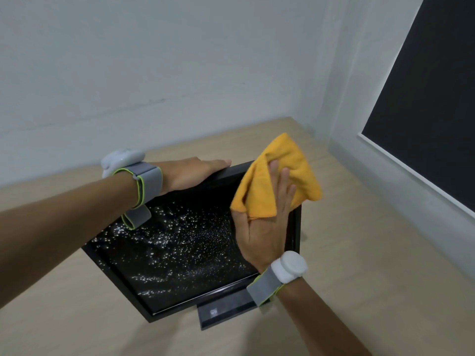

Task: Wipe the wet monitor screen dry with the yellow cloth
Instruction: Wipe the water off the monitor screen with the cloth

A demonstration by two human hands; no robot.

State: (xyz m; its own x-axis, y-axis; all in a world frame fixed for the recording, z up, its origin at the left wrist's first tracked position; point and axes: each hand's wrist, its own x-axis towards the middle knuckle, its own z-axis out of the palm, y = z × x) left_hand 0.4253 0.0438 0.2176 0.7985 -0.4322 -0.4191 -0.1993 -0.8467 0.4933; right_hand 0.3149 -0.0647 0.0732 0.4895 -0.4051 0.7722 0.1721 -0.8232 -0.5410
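A black monitor stands on a light wooden desk, its dark screen speckled with water droplets across the middle and left. My left hand rests flat on the monitor's top edge, fingers straight. My right hand is raised in front of the screen's upper right corner, palm towards me. It holds a folded yellow cloth, which lies behind the fingers and folds over the thumb, hiding it. The cloth covers the monitor's top right corner from view. Both wrists wear grey straps with white devices.
The monitor's black stand base juts out below the screen. The wooden desk runs to a pale wall behind and to the right. A dark panel with a white frame hangs on the right wall.
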